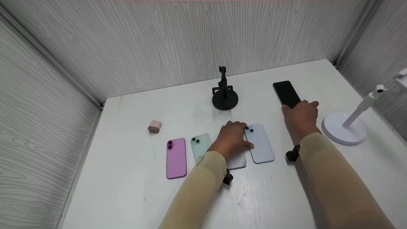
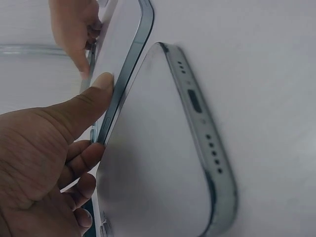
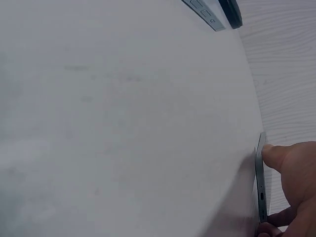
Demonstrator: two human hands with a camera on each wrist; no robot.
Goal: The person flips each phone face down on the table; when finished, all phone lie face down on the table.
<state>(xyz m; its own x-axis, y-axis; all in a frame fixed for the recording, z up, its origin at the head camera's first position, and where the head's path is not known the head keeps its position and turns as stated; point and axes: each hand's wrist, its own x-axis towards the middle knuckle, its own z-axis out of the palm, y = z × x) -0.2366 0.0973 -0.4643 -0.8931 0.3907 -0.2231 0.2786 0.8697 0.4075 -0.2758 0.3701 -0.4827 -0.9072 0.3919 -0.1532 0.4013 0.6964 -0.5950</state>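
**Phones under both hands, long axes running away from the person**

Phones lay in a row on the white table (image 1: 127,190), each back-up with its camera end away from the person: a pink phone (image 1: 176,158), a green phone (image 1: 200,146), a silver phone (image 1: 237,160) and a pale blue phone (image 1: 260,143). The left hand (image 1: 231,138) rested over the silver phone, hiding most of it. In the left wrist view the thumb (image 2: 94,96) pressed against the edge of the blue phone (image 2: 121,59), while the other fingers (image 2: 81,163) curled against the long side of the silver phone (image 2: 153,168), whose charging port faced the camera. Whether that amounted to a firm grip was hard to judge, though the curl suggested a pinch across the silver phone's width.

The right hand (image 1: 301,117) sat on the near end of a black phone (image 1: 286,93), which lay further back and to the right, its long axis also pointing away and slightly left. The right wrist view showed a thumb (image 3: 279,158) and a finger below it holding the thin edge of that phone (image 3: 260,190), so the right hand was nearer to it and already gripping it.

A black stand (image 1: 224,95) stood behind the row, a white stand (image 1: 345,127) to the right, and a small pink charger (image 1: 155,127) to the left. No brand marks or writing could be read on any phone.
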